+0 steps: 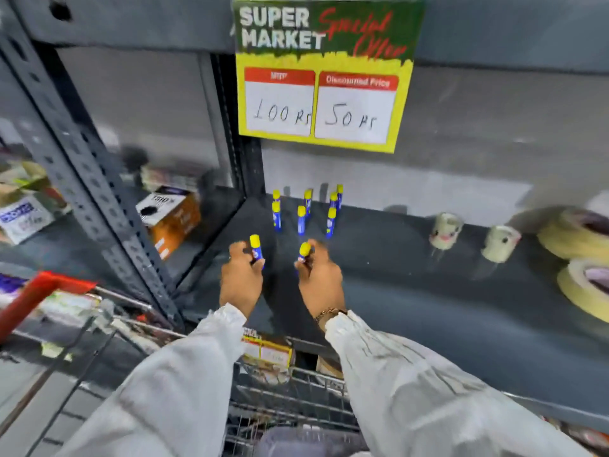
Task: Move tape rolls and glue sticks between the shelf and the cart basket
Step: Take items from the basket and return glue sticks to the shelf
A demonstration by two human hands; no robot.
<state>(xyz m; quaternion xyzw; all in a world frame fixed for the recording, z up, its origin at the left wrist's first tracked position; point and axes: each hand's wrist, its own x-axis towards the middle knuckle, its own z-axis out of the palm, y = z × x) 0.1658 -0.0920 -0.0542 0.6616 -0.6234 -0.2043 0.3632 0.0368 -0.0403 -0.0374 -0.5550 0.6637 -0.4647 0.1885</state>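
Over the dark grey metal shelf (pixel 395 291), left hand (pixel 240 278) and right hand (pixel 319 275) each had fingers closed around a blue, yellow-capped glue stick (pixel 256 247); more sticks (pixel 301 219) stood at twelve o'clock, pale tape rolls (pixel 445 230) at two.

A grey metal rack fills the view, its perforated upright (pixel 89 206) slanting from 10 o'clock toward centre. A price sign (pixel 324 74) hangs at 12 o'clock from the upper board (pixel 494 28). Behind is a pale grey back panel (pixel 461 143), blurred. Grey floor (pixel 29 400) shows at 8 o'clock.
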